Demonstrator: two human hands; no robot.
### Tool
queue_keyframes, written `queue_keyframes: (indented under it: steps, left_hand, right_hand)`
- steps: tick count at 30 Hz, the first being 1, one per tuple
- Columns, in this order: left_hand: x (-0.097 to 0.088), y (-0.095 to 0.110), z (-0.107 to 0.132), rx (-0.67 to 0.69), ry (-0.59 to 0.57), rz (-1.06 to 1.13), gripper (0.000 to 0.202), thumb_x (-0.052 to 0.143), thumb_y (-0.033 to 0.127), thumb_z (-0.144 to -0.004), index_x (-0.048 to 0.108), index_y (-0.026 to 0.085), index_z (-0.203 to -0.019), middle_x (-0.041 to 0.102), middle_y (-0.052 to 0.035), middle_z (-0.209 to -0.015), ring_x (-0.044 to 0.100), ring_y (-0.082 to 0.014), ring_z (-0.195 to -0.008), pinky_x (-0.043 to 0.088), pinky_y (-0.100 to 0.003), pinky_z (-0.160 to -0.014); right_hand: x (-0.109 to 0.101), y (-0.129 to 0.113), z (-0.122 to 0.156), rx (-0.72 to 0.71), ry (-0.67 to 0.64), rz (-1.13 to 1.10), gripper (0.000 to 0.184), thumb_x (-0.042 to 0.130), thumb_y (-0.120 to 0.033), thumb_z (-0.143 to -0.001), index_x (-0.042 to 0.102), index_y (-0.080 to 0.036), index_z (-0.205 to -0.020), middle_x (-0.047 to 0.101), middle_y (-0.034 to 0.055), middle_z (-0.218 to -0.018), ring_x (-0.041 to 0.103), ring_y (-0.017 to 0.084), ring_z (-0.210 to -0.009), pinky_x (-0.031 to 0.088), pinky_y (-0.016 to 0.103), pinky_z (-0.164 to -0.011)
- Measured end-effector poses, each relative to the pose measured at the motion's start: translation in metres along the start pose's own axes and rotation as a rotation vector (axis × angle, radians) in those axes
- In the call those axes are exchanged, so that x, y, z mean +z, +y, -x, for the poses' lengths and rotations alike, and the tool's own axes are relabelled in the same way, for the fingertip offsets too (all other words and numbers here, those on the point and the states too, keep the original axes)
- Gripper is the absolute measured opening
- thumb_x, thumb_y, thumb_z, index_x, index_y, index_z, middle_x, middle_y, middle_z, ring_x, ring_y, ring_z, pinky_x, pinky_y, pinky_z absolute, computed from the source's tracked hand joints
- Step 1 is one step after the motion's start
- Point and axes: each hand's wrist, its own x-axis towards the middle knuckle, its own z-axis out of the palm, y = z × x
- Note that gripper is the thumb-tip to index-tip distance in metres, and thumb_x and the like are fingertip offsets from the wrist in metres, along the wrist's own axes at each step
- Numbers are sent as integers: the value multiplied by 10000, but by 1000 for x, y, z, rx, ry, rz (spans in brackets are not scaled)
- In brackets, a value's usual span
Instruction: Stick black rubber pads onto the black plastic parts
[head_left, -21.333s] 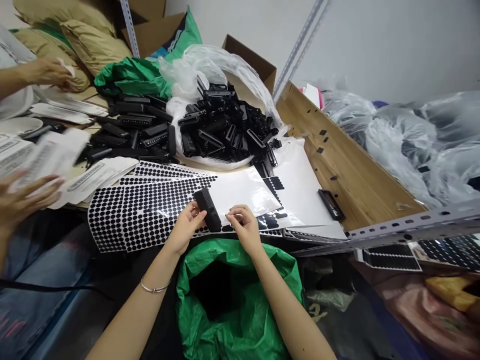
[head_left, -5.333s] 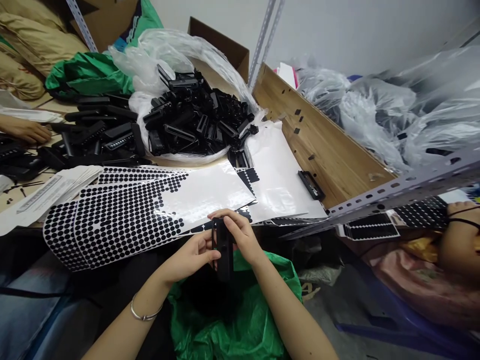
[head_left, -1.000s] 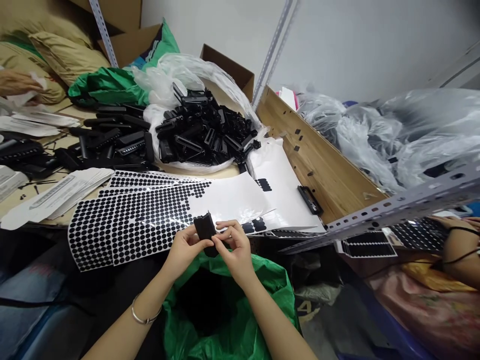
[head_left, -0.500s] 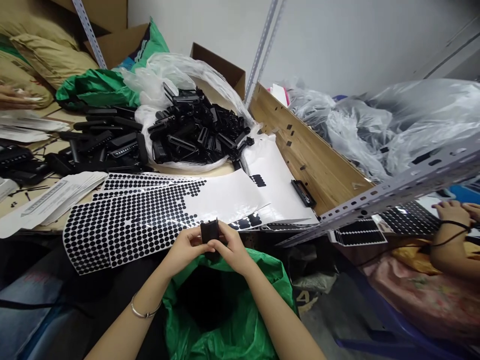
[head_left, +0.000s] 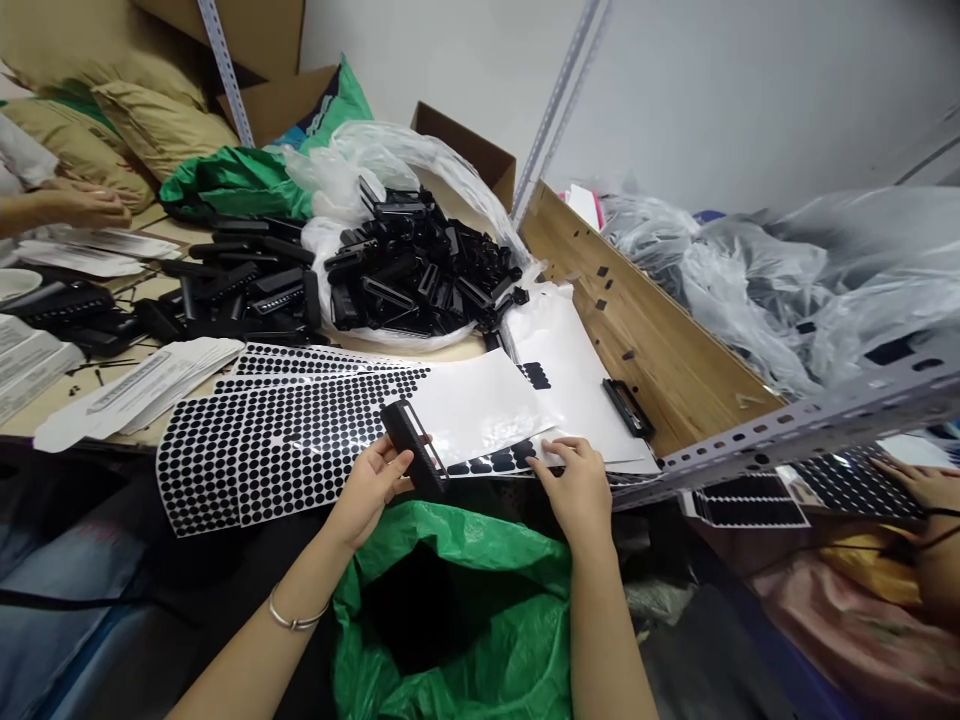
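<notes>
Our left hand (head_left: 371, 487) pinches the black plastic part (head_left: 406, 442) at its side, tilted above the green bag's (head_left: 487, 540) far rim by the tabletop (head_left: 454, 350) edge, probably to keep its slot in view and the other hand free. Our right hand (head_left: 576, 490) curls at the black-patched sheet (head_left: 517, 457); whether it grips anything we cannot tell. Compared with half a second ago, it is off the part and over at that sheet.
</notes>
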Motion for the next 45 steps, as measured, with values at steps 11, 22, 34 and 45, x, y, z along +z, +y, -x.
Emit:
queue_keyframes:
  steps: [11,22,34,45]
  left_hand:
    - [0,2,3,74,40,89,509,768,300,-757,595,196,-1223,659,-112,-1280,677,-227,-1044,578,-269,-787]
    - [-3,5,3,24,49,138,469,770,276,-758,611,188,-1191,693,-91,-1222,689,-185,-996,575,-233,-777]
    - [-1,6,6,54,65,101,456,760,258,-771,614,214,-1201,652,-80,-1300,659,-196,-1086,573,-223,-799]
    - [0,8,10,33,47,61,463,758,272,-771,608,210,-1204,671,-89,-1260,664,-212,-1072,583,-251,-803]
  right_hand:
    - [8,-7,4,-178,-78,122,264,659,-225,-795,700,-229,-1056,568,99,-1023,512,293,-957,496,438,-784]
    - [9,-8,7,-144,-117,128,282,679,-235,-785,636,-213,-1063,592,88,-867,479,319,-970,490,423,-738]
    - [7,-23,12,-214,-188,338,331,649,-213,-829,603,-126,-1146,651,142,-999,484,341,-1045,467,435,-840]
    - [10,-31,4,-33,-188,366,130,484,-186,-911,578,-165,-999,657,160,-1016,509,329,-1000,401,452,-774]
